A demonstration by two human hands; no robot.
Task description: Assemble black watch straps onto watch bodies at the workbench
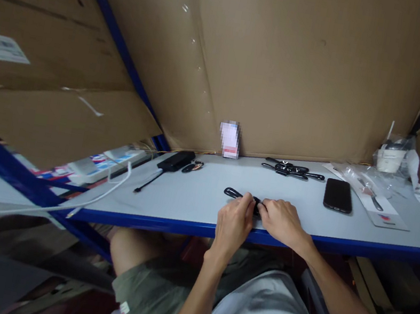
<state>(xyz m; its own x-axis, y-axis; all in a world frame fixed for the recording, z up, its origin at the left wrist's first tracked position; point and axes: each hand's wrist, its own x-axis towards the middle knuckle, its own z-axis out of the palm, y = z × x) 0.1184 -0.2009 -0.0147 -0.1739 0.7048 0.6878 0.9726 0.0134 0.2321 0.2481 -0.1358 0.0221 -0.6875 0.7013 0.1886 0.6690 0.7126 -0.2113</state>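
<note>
Near the front edge of the table (182,195), both my hands are closed on a black spokeshave (233,192). Its looped handle end sticks out to the left, while the middle is largely covered by my fingers. My left hand (235,216) grips it from the left side. From the right, my right hand (280,221) pinches it close to the middle; what its fingertips press on is hidden. Several similar black spokeshaves (289,169) lie in a pile farther back.
Right of the pile are a black smartphone (338,196), a flat package (388,216) and a bagged cup (390,159). A blurred-out phone (230,140) leans on the cardboard wall (289,73). Leftward lie a black device (177,160), small dark pieces (192,167) and a white cable (101,197).
</note>
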